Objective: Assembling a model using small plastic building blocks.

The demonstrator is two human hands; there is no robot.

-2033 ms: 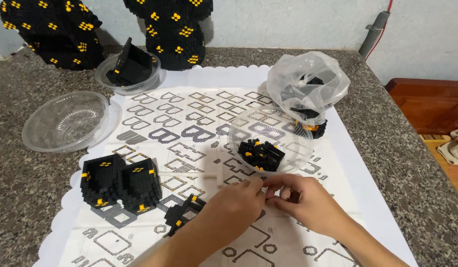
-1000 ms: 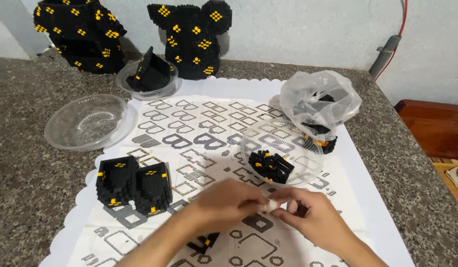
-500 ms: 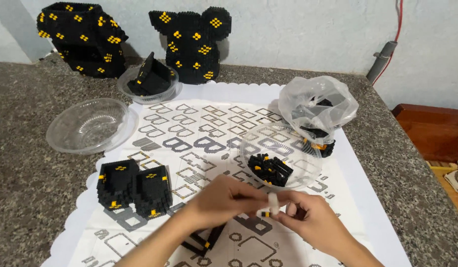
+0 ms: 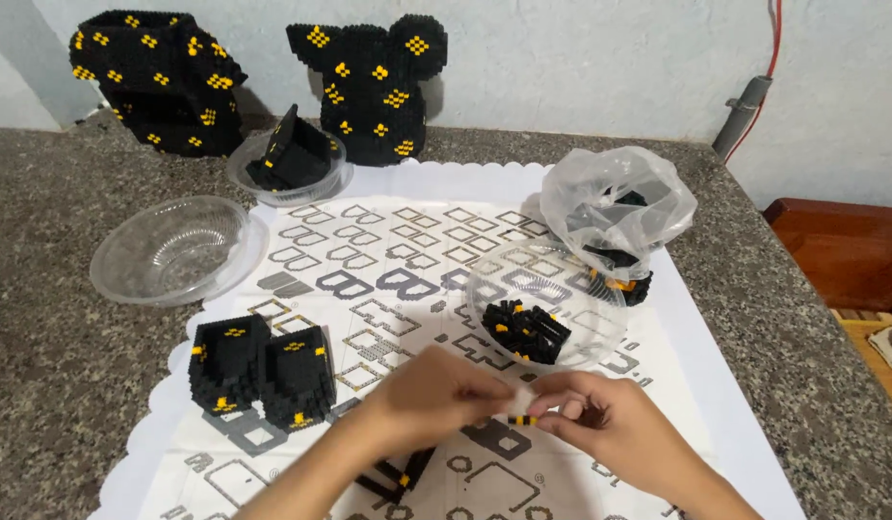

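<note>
My left hand (image 4: 436,397) and my right hand (image 4: 610,429) meet low in the view over a white patterned mat (image 4: 398,250). Between their fingertips is a tiny black and yellow brick piece (image 4: 522,420), pinched from both sides. Just behind the hands a clear plastic bowl (image 4: 600,327) holds a heap of small black and yellow bricks (image 4: 525,330). Under my left wrist lies a small black brick assembly (image 4: 398,474), partly hidden. To the left stands a built black block with yellow spots (image 4: 261,370).
A clear bag of bricks (image 4: 615,207) lies right of the bowl. An empty clear bowl (image 4: 172,248) and a bowl with a black piece (image 4: 290,164) sit at the left. Two large black brick builds (image 4: 157,79) (image 4: 371,85) stand by the wall. The granite counter edge (image 4: 802,318) runs along the right.
The view has tilted up slightly, so the hands sit lower in the frame. The hands stay together on the small piece, with the fingers shifting a little around it.
</note>
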